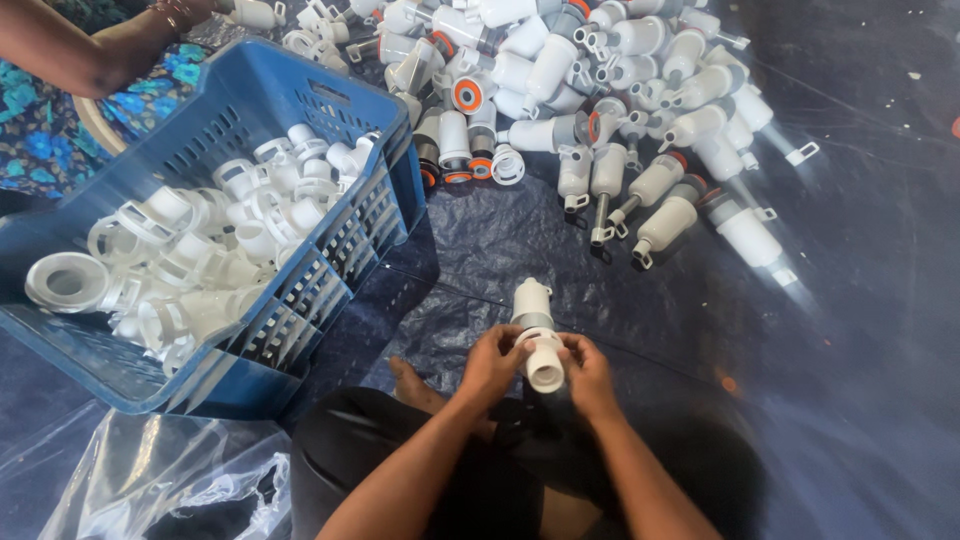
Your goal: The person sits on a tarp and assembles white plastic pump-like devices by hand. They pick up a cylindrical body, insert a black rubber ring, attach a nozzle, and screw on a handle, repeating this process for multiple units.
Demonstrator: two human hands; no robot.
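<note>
While seated on dark tarp (pixel 850 400), both hands clamp one white plastic fitting (pixel 537 335) near centre: left hand (pixel 493 362) curled round its grey band, right hand (pixel 588 372) pinching the ring end. Blue slotted crate (pixel 300 100) left.

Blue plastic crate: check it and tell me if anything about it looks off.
The blue slatted plastic crate sits tilted, its near-left corner lower than the far side, so the white plastic ring fittings heap toward that end. None have spilled onto the dark tarp.
</note>
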